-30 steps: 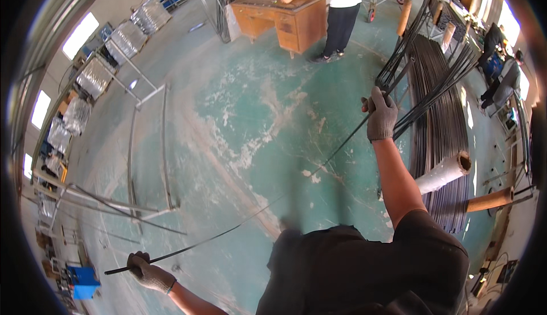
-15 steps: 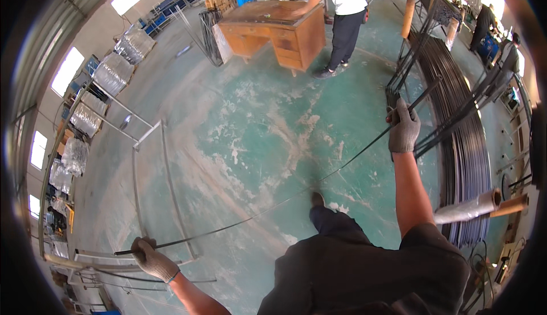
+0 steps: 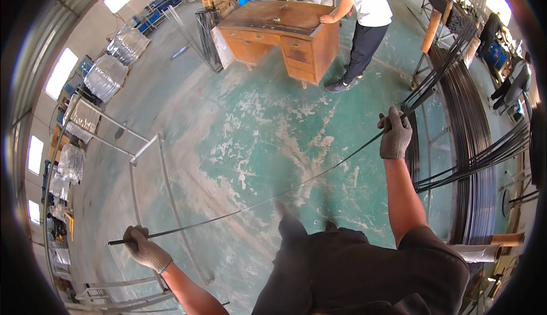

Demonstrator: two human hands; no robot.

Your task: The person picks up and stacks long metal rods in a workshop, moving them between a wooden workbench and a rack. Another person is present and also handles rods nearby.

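A long, thin dark metal rod (image 3: 268, 199) stretches across my front, bowing slightly toward the floor. My left hand (image 3: 147, 249), in a grey knit glove, is closed round it close to its left end. At the right, my gloved right hand (image 3: 395, 135) grips the rod higher up, with fingers wrapped about it. Past that hand, the rod's far end overlaps a bundle of dark rods (image 3: 439, 81), so its tip is hard to pick out. More long dark rods (image 3: 476, 161) lie in a thick stack to the right of my right arm.
A bare metal frame (image 3: 149, 144) stands at left. Ahead is a wooden desk (image 3: 316, 58), with a person in a white shirt (image 3: 364, 1) leaning a hand on it. Plastic-wrapped bundles (image 3: 106, 78) line the left wall. A wrapped roll (image 3: 476, 252) sticks out near my right elbow.
Both hands keep hold of the rod; the left has risen slightly in view, the right has shifted slightly left and down. The person at the desk stands more upright.
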